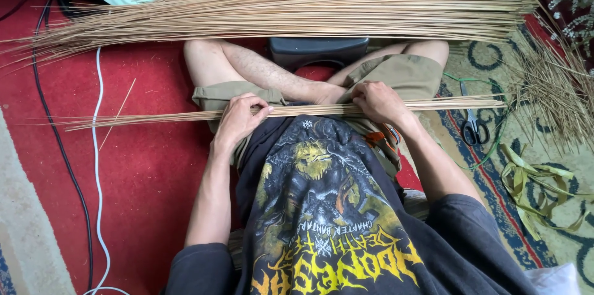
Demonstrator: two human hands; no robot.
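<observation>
Across the lap of a person sitting cross-legged on the floor lies a thin bundle of sticks [185, 115], long pale straw-coloured ones, running pretty much straight left to right. From the head view, the left hand [238, 118] is curled over the bundle near the left knee, fingers wrapped on top and closed on it, and the right hand [378, 102] grips the same bundle a bit further along, knuckles up, also closed around it. So both hands are holding that one bundle, resting on the olive shorts [408, 72]. Way bigger pile of sticks [297, 7] sits just past the knees, fanned out across the whole width of the shot. A dark plastic box [318, 50] is tucked between the shins, right under that pile. Off to the right on the patterned rug [557, 208] there's a pair of scissors [473, 125] and some loose yellow-green strips [532, 180]. On the red carpet [148, 165] to the left, a white cable [96, 165] and a black cable [62, 146] run side by side.
</observation>
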